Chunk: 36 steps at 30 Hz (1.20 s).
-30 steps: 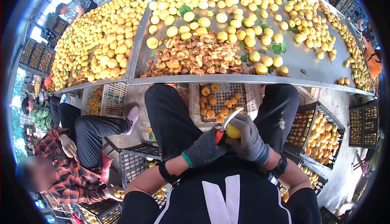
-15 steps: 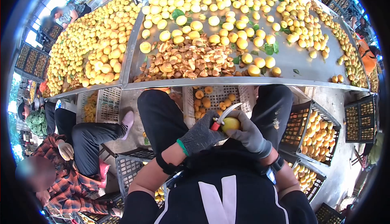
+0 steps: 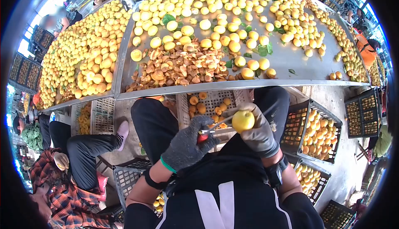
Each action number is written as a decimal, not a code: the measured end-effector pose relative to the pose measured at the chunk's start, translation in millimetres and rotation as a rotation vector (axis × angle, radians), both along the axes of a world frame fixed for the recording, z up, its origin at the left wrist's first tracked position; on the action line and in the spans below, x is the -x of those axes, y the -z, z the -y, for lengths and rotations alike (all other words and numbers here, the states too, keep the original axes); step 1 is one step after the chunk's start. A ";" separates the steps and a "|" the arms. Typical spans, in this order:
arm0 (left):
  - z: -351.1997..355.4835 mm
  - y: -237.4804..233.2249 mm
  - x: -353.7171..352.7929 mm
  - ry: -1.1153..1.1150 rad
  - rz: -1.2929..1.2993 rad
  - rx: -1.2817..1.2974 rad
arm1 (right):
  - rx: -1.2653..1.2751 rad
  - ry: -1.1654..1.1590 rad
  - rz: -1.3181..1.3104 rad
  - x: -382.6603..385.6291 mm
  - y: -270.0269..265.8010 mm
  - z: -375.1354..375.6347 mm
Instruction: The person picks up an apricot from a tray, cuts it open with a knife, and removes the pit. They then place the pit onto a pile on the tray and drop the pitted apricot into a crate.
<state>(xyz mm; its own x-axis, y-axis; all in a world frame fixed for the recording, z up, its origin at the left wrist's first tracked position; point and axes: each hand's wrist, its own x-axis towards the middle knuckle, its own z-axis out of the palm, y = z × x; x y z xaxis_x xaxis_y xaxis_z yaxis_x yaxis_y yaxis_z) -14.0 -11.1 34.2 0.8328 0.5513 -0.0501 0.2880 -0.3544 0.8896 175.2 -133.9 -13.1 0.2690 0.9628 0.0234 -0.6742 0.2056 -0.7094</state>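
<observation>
My left hand [image 3: 188,142], in a dark grey knit glove with a green cuff, is closed round the red handle of a small curved knife [image 3: 202,138]. The knife's blade is blurred and points toward the fruit. In my right hand [image 3: 261,135], in a lighter grey glove, is a whole yellow apricot [image 3: 243,121], gripped from its right side. Both hands are over my lap, apart from each other. Below the table edge, between my knees, a light plastic crate [image 3: 183,104] holds several orange apricots [image 3: 201,107].
A metal table [image 3: 286,65] carries many apricots and a heap of brownish-orange pieces [image 3: 178,65]. Black crates [image 3: 299,150] of fruit stand at my right. A person in a plaid shirt [image 3: 62,187] sits at my left; another person's arms show at the far side.
My hands have moved apart. The apricot has risen and turned slightly, and the knife has dropped back to the left. The view has shifted a little to the right.
</observation>
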 end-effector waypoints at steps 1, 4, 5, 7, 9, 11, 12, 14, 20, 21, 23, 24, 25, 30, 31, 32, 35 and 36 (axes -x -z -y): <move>4.8 2.5 -0.9 0.024 0.100 -0.179 | -0.013 0.024 0.269 3.4 0.7 -1.4; 15.4 9.7 4.9 0.022 0.094 -0.214 | 0.058 0.036 0.144 19.1 -13.9 0.7; 19.0 9.8 7.6 0.022 0.044 -0.204 | 0.036 0.063 0.170 21.1 -16.1 0.9; 24.6 16.2 12.8 0.020 0.041 -0.241 | 0.062 0.037 0.197 21.7 -19.1 3.3; 27.5 22.7 15.7 0.019 0.038 -0.280 | 0.060 0.013 0.379 21.6 -14.9 5.9; 29.8 26.3 16.4 -0.023 0.047 -0.362 | 0.090 -0.021 0.384 25.3 -17.7 8.1; 30.6 25.4 16.3 -0.025 0.046 -0.362 | 0.071 -0.018 0.400 28.0 -18.1 7.6; 31.6 21.4 15.6 -0.002 -0.026 -0.414 | 0.050 -0.016 0.417 31.2 -19.5 5.6; 33.3 26.3 18.5 0.030 -0.074 -0.482 | 0.004 0.011 0.508 37.5 -24.8 3.8; 34.0 28.0 18.3 0.025 -0.073 -0.484 | 0.011 0.016 0.489 38.8 -24.9 4.2; 35.5 32.7 18.3 -0.004 -0.065 -0.445 | 0.018 0.017 0.470 42.4 -23.7 4.9; 35.1 32.3 17.3 -0.007 -0.065 -0.445 | 0.049 0.049 0.441 44.7 -21.9 4.6; 33.6 31.6 15.6 0.006 -0.104 -0.399 | 0.079 0.081 0.414 47.1 -20.9 4.1; 23.8 38.9 5.5 0.012 -0.082 -0.320 | 0.070 0.165 0.520 53.6 -26.4 -2.3; 22.6 40.4 1.7 0.013 -0.075 -0.328 | 0.072 0.188 0.518 52.6 -26.3 -5.6; 21.6 42.9 0.0 0.015 -0.071 -0.331 | 0.070 0.196 0.560 49.8 -23.7 -7.4; 4.5 51.5 -7.6 0.061 -0.052 -0.288 | 0.176 0.055 0.638 28.1 -19.2 -16.2; 0.9 48.0 -9.9 0.057 -0.041 -0.291 | 0.277 0.002 0.685 22.9 -19.3 -14.8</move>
